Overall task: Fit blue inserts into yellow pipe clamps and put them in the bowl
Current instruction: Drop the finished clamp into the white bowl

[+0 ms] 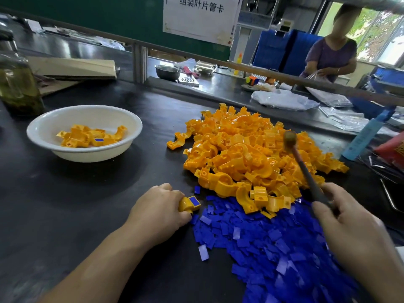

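My left hand (158, 207) grips a yellow pipe clamp (185, 204) against the black tabletop, with a blue insert (194, 201) sitting in its top. My right hand (347, 226) holds the handle of a small mallet (289, 137), whose head is raised above the pile of yellow clamps (251, 158). A heap of loose blue inserts (262, 241) lies in front of that pile, between my hands. The white bowl (43, 130) at the left holds several yellow clamps (87, 136), one showing its blue insert.
A dark glass jar (18, 84) stands behind the bowl at the far left, beside cardboard (74, 68). A steel bowl (168, 72) and plastic bags (284, 99) lie on the bench beyond. A person (332, 57) stands at the back right.
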{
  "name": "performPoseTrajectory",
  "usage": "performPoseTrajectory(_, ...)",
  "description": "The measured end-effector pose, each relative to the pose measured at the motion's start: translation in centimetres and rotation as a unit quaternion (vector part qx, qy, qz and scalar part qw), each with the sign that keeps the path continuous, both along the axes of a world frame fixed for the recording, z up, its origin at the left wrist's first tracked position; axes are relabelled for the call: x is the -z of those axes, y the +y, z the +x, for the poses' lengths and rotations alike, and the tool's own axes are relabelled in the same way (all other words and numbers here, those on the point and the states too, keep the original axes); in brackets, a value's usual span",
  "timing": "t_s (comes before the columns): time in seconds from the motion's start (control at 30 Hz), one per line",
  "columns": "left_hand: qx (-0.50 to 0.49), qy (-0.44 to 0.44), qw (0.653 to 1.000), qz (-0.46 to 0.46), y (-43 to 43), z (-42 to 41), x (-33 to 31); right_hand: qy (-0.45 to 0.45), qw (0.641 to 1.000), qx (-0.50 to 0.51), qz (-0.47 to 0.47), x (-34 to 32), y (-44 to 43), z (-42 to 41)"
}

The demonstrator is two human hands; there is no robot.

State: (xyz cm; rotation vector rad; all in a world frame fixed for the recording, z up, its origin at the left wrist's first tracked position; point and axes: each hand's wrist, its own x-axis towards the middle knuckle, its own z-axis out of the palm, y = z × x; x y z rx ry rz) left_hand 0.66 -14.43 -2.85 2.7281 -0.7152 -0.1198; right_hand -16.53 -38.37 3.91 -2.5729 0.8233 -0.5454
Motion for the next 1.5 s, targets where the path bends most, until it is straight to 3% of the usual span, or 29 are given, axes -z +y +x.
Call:
performPoseTrajectory(0.1,-0.007,0.003,1.000,-0.008,0.0,-0.1,0.1,0.064,0.993,0.094,-0.021,1.1,-2.9,-0.3)
performPoseTrajectory(0.23,-0.026,0.034,0.998,-0.034,0.2,0.1,-0.1,0.124,0.981,0.148,-0.006,2.9,-4.4,-0.9)
performPoseTrajectory(0.3,-0.052,0.083,0.989,-0.108,0.5,0.2,-0.5,0.144,0.980,0.137,0.006,3.4,-4.5,-1.1)
performPoseTrajectory(0.33,-0.081,0.118,0.971,-0.193,0.8,0.3,-0.8,0.157,0.979,0.126,0.010,3.5,-4.5,-1.2)
performPoseTrajectory(0.4,-0.164,0.185,0.875,-0.416,1.5,0.7,-1.8,0.177,0.978,0.108,0.011,3.7,-4.6,-1.4)
performPoseTrajectory(0.47,-0.213,0.231,0.734,-0.602,2.5,2.2,-3.4,0.199,0.975,0.094,0.010,3.7,-4.9,-1.5)
performPoseTrajectory(0.53,-0.221,0.267,0.634,-0.692,3.4,4.3,-4.9,0.216,0.973,0.076,0.010,3.7,-5.2,-1.6)
performPoseTrajectory(0.7,-0.226,0.336,0.537,-0.740,4.2,9.1,-7.6,0.215,0.973,0.064,-0.055,3.9,-5.3,-1.7)
performPoseTrajectory(0.87,-0.200,0.342,0.463,-0.793,4.8,9.8,-7.6,0.113,0.988,-0.002,-0.109,3.7,-3.2,-0.6)
performPoseTrajectory(0.93,-0.200,0.339,0.462,-0.795,4.2,8.9,-7.2,0.107,0.984,-0.063,-0.128,3.7,-1.8,0.7)
performPoseTrajectory(1.0,-0.204,0.349,0.488,-0.774,3.0,7.3,-7.0,0.094,0.977,-0.116,-0.154,3.7,-0.4,2.6)
performPoseTrajectory(1.13,-0.185,0.392,0.595,-0.677,-1.0,2.8,-6.0,0.135,0.954,-0.164,-0.210,4.4,1.3,6.4)
performPoseTrajectory(1.27,-0.080,0.437,0.698,-0.562,-3.7,-1.1,-5.1,0.133,0.948,-0.168,-0.234,5.2,1.7,7.6)
performPoseTrajectory(1.5,-0.021,0.364,0.814,-0.452,-4.3,-4.2,-4.0,0.054,0.955,-0.191,-0.221,5.3,1.0,5.8)
